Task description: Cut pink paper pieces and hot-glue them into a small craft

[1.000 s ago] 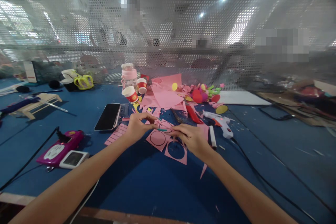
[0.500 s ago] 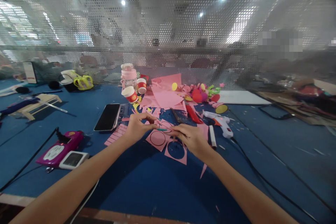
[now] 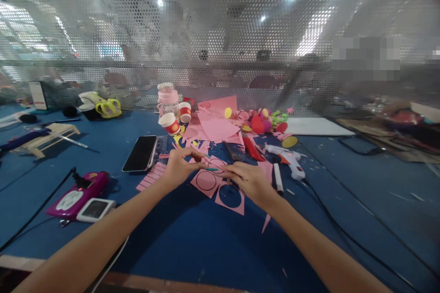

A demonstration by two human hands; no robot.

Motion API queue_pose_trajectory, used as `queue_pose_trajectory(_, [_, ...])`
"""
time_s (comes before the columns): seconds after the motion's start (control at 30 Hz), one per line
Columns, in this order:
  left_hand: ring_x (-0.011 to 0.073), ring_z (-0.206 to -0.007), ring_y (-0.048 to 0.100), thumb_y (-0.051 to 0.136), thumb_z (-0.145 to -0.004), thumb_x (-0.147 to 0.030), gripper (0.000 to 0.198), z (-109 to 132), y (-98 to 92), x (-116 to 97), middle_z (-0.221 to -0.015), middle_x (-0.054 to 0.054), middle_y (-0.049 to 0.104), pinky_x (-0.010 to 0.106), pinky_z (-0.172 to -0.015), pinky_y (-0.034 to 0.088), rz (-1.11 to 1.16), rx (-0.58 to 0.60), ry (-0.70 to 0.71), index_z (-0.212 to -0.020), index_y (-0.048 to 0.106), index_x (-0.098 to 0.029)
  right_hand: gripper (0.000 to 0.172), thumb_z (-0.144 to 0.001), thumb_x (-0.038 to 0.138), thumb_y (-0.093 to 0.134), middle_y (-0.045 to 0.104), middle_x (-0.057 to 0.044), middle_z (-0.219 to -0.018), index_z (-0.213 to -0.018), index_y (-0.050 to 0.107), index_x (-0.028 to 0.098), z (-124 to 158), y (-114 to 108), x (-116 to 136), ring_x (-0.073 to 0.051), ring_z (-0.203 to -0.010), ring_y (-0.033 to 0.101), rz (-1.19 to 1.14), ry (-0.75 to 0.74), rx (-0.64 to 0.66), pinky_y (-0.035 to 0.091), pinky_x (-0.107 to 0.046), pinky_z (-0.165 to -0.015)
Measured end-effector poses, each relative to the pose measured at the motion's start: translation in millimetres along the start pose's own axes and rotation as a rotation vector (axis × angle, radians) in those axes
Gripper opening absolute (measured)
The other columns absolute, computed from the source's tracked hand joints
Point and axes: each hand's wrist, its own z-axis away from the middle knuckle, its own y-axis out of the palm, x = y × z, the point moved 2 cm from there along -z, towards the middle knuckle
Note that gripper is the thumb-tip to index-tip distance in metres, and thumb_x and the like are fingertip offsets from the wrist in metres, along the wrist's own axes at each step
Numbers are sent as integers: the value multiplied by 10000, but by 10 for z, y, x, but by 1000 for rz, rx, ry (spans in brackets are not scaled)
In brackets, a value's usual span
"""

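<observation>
- The left hand point(image 3: 181, 165) and the right hand point(image 3: 248, 180) meet over the middle of the blue desk point(image 3: 192, 247).
- Both hands are pinched nearly shut. Their fingertips hold a thin pink paper strip point(image 3: 213, 164) between them, one hand at each end.
- The strip is just above the desk, over some cut pink paper. It is too small to see well.
- There is a little teal spot by the fingertips. I cannot tell what it is.
- Right under the hands lies a pink square with a drawn circle point(image 3: 206, 181).
- Next to it, touching it, lies a pink square with a round hole point(image 3: 231, 198). The blue desk shows through the hole.
- A black phone point(image 3: 140, 153) lies flat near the left hand, on its far left side.
- A white glue gun point(image 3: 289, 158) lies near the right hand. A white glue stick point(image 3: 277, 177) lies just beside that hand.
- Behind the hands is a pile of pink paper sheets point(image 3: 216, 121).
- Two red paper cups point(image 3: 171, 123) sit by the pile, one tipped over. A pink bottle point(image 3: 168, 99) stands behind them.
- A pile of small bright toys point(image 3: 264, 121) sits to the right of the sheets.
- A bright pink gadget point(image 3: 77, 190) and a small white gadget point(image 3: 92, 209) lie well apart from the hands, near the left front edge.
- A metal wall full of small holes point(image 3: 220, 46) stands along the back of the desk.
</observation>
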Motion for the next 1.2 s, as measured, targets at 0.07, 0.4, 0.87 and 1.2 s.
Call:
queue_pose_trajectory(0.07, [136,-593,611,751,-518,-200,161,3,4,4,-617,20,672,235,-581,493,1,-3,2,-632,654,-145,279,-874,281,387,645,-73,-729,-901,616,124,1,3,-7,-132,-661,605,18,-18,0,468,-215,-579])
queue_pose_trajectory(0.4, [151,-640,625,746,-529,-186,155,0,4,37,-640,30,677,253,-625,501,-5,-3,28,-645,654,-142,261,-857,259,427,640,-75,-753,-972,616,122,43,20,-36,-132,-691,597,14,-16,39,476,-214,-595])
queue_pose_trajectory(0.87, [148,-639,621,745,-539,-206,162,6,9,52,-660,34,680,250,-624,497,-17,6,27,-660,655,-144,258,-867,257,408,642,-69,-762,-973,617,148,32,18,-19,-136,-707,602,24,-2,53,477,-224,-598])
queue_pose_trajectory(1.2, [152,-644,620,739,-546,-220,171,13,7,66,-662,38,676,255,-625,494,-11,22,18,-674,656,-143,271,-867,269,408,642,-64,-752,-982,622,148,32,17,-21,-132,-703,603,28,12,66,476,-220,-602])
